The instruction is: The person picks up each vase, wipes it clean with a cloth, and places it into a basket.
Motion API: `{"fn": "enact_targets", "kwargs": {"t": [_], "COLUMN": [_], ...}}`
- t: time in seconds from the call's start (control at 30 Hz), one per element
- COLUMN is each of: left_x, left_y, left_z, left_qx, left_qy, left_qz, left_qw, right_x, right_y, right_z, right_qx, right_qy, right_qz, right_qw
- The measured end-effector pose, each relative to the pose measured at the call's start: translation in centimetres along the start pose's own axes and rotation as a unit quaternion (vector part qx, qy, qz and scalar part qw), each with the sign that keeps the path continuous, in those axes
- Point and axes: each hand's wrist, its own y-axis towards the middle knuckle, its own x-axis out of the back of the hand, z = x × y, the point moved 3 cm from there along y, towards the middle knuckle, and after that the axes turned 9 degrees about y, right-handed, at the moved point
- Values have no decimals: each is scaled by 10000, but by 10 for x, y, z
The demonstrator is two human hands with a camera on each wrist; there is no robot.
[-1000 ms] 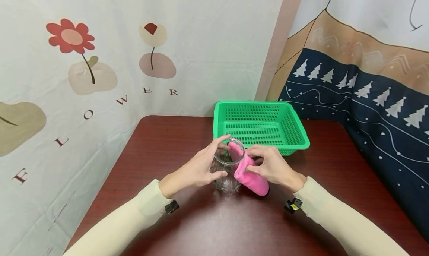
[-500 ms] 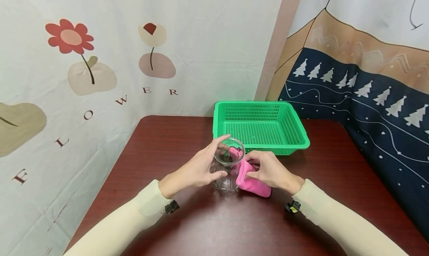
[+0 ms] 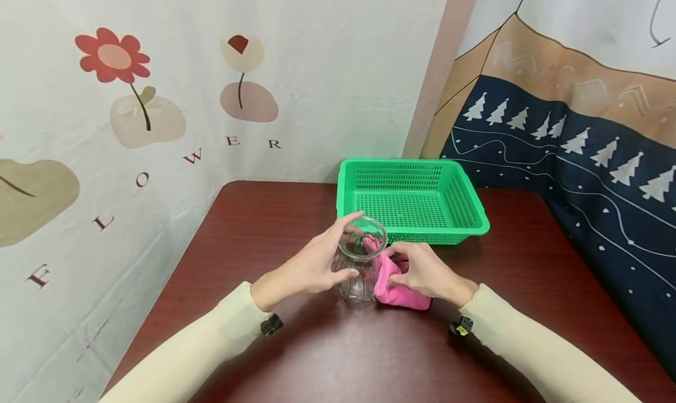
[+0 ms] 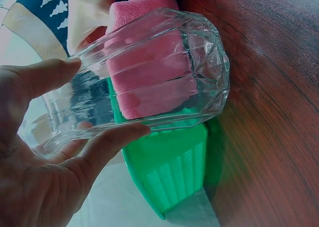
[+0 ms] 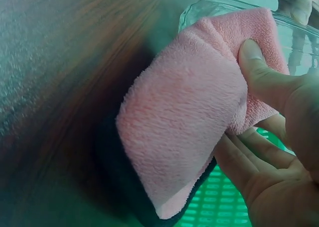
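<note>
A clear, ribbed glass jar (image 3: 357,280) stands upright on the table, its round mouth facing up. My left hand (image 3: 311,262) grips it from the left, thumb on the near side and fingers around the far side near the rim. In the left wrist view the glass jar (image 4: 149,72) shows pink through its wall. My right hand (image 3: 430,274) pinches a folded, fluffy pink cloth (image 3: 401,294) against the jar's right side. The right wrist view shows the cloth (image 5: 179,97) bunched between thumb and fingers, a dark edge along its underside.
A green plastic basket (image 3: 477,224) with slotted walls stands just behind the jar and hands. The dark red-brown wooden table (image 3: 253,227) reaches back to a printed curtain (image 3: 327,98). A navy tree-patterned cloth (image 3: 591,192) hangs along the right side.
My right hand has moved slightly down along the jar's right side, taking the pink cloth lower with it. The left hand and the jar have stayed in place.
</note>
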Motion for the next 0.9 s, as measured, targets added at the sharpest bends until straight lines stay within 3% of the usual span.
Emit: {"fn": "enact_targets", "kwargs": {"t": [0.47, 0.9], "left_x": [1, 1], "left_y": [-1, -1], "left_z": [0, -2], "left_qx": [-5, -24], "left_qy": [-16, 41], "left_qz": [-1, -26], "left_qw": [10000, 10000], "right_x": [-1, 1], "right_y": [-3, -6], "right_z": [3, 5], "right_qx": [-268, -7], "right_qy": [368, 921], "right_qz": [-107, -450], "right_qw": [9989, 9947]}}
